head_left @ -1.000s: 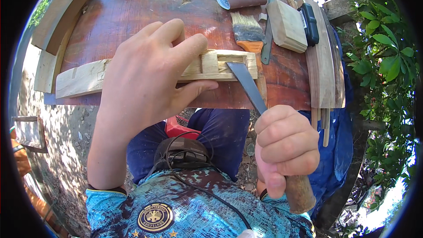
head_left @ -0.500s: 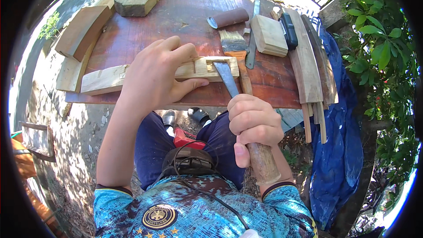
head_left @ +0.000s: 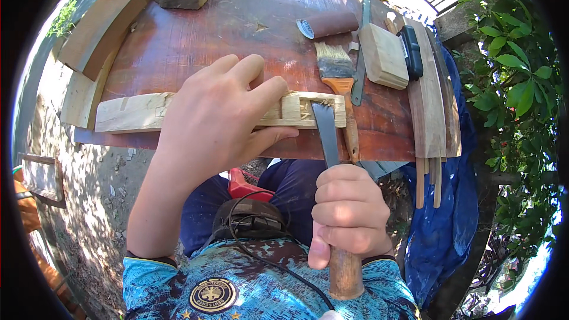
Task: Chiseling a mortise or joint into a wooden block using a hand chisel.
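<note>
1. Nearest, between four and five o'clock, a chisel with a flat grey metal blade point(head_left: 327, 136) and a round brown wooden handle point(head_left: 345, 275) is held by the right hand point(head_left: 351, 210). The handle is wrapped tightly by the fingers.

2. Farther up, the blade's tip is set in a box-shaped hollow point(head_left: 306, 108) in a long, pale yellow wooden bar point(head_left: 127, 112). The bar is laid from nine o'clock to two o'clock.

3. The hollow, near one o'clock, has already been cut in part. Loose bits of wood are seen in it, so more clearing seems to be left. Its depth cannot be told.

4. Near ten o'clock, the bar is gripped by the left hand point(head_left: 213, 112), its fingers spread only bar-wide: thumb along the near side, fingers bent over the top, some tips hidden.

5. At one o'clock, an orange-and-brown paintbrush with pale bristles point(head_left: 335, 62) is laid on the shiny red-brown wooden table top point(head_left: 207, 32).
</note>
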### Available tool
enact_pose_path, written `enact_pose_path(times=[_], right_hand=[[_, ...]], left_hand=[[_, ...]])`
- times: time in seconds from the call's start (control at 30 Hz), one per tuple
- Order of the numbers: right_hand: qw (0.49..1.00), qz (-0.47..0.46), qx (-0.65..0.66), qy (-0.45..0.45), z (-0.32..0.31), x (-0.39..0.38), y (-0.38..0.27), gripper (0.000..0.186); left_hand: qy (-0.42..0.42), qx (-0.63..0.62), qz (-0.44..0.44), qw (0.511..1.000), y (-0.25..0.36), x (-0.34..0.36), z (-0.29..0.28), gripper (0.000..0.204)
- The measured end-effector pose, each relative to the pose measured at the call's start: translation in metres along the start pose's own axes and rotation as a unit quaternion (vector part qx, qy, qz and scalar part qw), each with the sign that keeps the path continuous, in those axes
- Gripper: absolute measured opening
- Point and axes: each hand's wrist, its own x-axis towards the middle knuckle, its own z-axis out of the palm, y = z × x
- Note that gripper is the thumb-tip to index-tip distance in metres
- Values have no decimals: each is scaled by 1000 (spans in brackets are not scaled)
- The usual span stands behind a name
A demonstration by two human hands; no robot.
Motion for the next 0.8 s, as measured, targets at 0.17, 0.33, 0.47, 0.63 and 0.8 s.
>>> enact_pose_path(times=[0.17,0.33,0.47,0.63,0.8], right_hand=[[995,-16,82,51,-15,-12,11,27],[997,-67,20,18,-13,-26,13,18],[985,-55,-130,-101,-5,-33,13,20],[1000,9,-27,11,-15,-19,2,17],[988,60,143,28,-40,3,-17,16]], left_hand=[[10,5,7,1000,-5,-1,-1,42],[15,-8,-22,1000,2,0,3,43],[46,-5,-40,998,2,-2,5,43],[20,-1,-43,999,5,-3,-1,42],[-3,2,-23,1000,7,-6,-4,43]])
